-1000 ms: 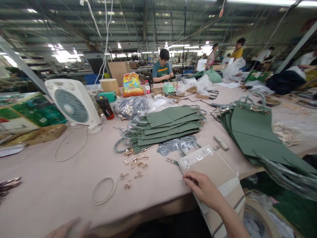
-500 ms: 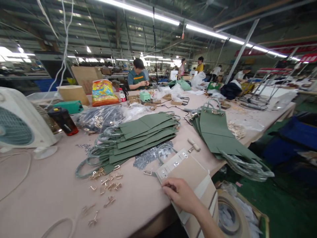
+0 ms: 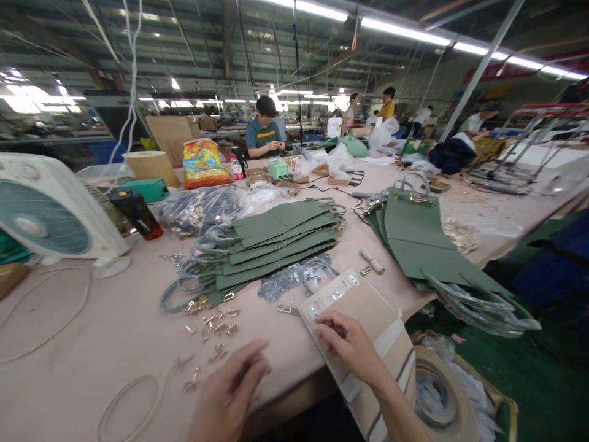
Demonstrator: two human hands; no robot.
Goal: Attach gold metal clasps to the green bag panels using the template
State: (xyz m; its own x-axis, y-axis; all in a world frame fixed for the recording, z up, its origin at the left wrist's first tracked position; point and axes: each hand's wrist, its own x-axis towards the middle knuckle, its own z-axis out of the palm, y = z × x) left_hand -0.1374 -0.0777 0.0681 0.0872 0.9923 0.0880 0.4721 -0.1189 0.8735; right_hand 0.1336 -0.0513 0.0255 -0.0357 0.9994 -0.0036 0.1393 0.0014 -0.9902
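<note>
My right hand [image 3: 352, 347] is over the left part of a beige bag panel [image 3: 363, 307]. Its fingers are curled, and whatever may be in them is hidden. Small metal fittings [image 3: 337, 295] sit along the panel's pale top strip. My left hand [image 3: 232, 393] hangs low over the table, a little blurred, thumb and fingers apart and holding nothing I can see. Gold-coloured metal hardware pieces [image 3: 219, 325] lie scattered just beyond it. Past the panel is a pile of small silver plates [image 3: 289, 279].
Stacked green bag panels [image 3: 280, 230] with wrapped handles lie mid-table; more green panels [image 3: 414, 239] overhang the right edge. At left stand a fan [image 3: 50, 209] and a dark bottle [image 3: 135, 212]. A tape roll [image 3: 437, 393] is below the edge. A co-worker [image 3: 264, 132] sits opposite.
My left hand has come into view from below. My right hand has lifted slightly, its fingers still curled over the panel. The whole view has shifted, with things now further right.
</note>
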